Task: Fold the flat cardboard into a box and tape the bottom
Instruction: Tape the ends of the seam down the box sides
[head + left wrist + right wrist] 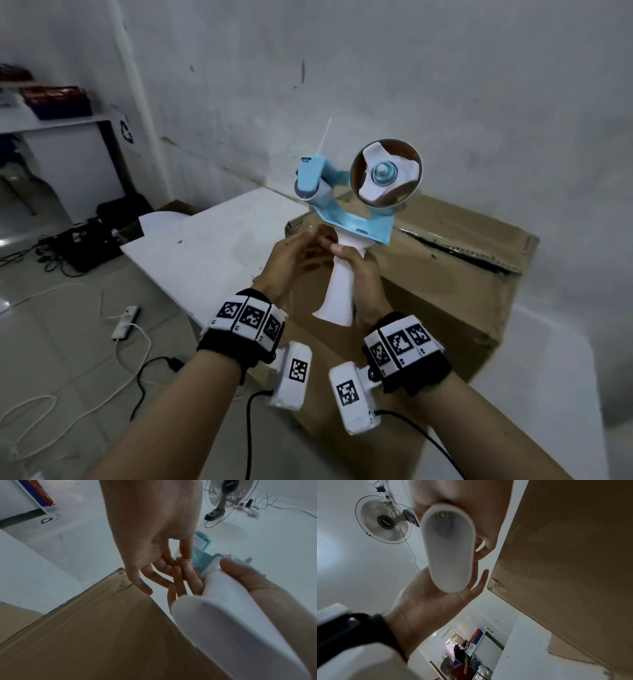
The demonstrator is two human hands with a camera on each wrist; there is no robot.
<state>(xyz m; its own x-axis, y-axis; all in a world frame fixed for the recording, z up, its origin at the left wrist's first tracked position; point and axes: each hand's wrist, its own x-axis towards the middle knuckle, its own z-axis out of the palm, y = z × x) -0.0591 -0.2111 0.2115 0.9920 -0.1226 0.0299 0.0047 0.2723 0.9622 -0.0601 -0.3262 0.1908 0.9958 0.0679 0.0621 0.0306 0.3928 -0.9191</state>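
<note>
A brown cardboard box (pixel 445 274) stands folded up in front of me, its top flaps meeting at a rough open seam (pixel 455 250). Above its near corner I hold a tape dispenser (pixel 346 222) upright: white handle (pixel 337 284), light-blue frame, brown tape roll (pixel 385 173) at the top. My right hand (pixel 358 265) grips the handle (pixel 231 622), thumb across its top. My left hand (pixel 308 246) is beside it with straight fingers (pixel 184 547) touching the right hand's fingertips; its palm (pixel 433 601) is open under the handle's hollow end (pixel 450 554). The box side (pixel 565 547) is close on the right.
A white table (pixel 212 246) lies left of the box. Cables and a power strip (pixel 125 322) trail over the tiled floor, with black gear (pixel 82 246) beyond. A white desk (pixel 58 137) stands far left. A fan (pixel 229 497) hangs on the wall. People (pixel 460 666) are in the background.
</note>
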